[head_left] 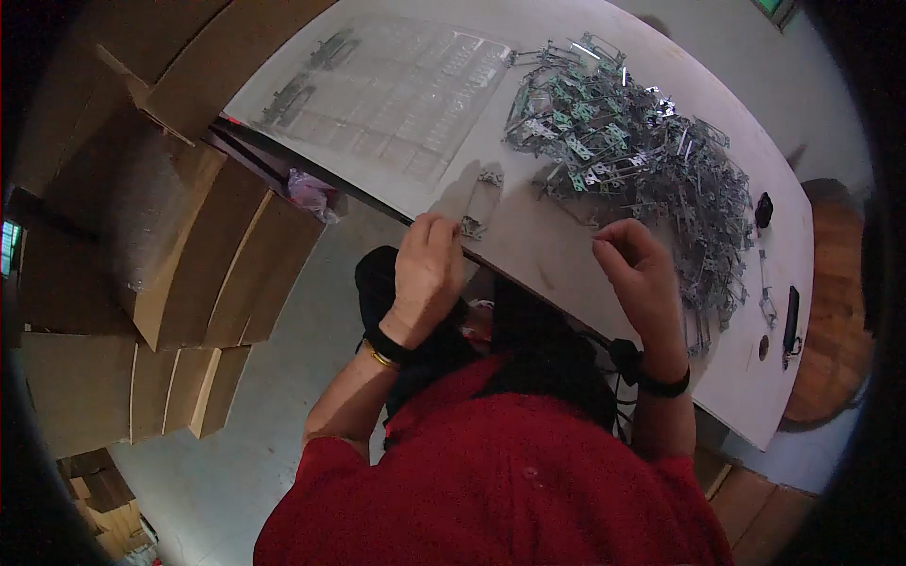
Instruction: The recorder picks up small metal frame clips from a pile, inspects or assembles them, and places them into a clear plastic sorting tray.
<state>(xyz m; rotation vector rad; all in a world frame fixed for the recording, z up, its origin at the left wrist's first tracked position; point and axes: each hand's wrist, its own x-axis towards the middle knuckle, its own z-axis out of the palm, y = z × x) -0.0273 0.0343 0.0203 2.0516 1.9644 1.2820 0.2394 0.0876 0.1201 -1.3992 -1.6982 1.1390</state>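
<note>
My left hand (429, 271) is over the table's front edge, its fingers curled together. Right beside its fingertips is a thin rectangular metal wire bracket (486, 203) with small fittings at both ends; whether the fingers touch it I cannot tell. My right hand (647, 278) is at the near side of a large heap of metal brackets (623, 141), thumb and forefinger brought together in a pinch. Anything between those fingertips is too small to make out. Both wrists wear dark bands.
A clear plastic tray (406, 104) with compartments lies at the far left of the white table (543, 231), several metal pieces at its left end. One loose bracket (766, 292) and a black-handled tool (791, 316) lie at the right. Cardboard boxes (203, 255) are stacked left; a round wooden stool (830, 311) stands right.
</note>
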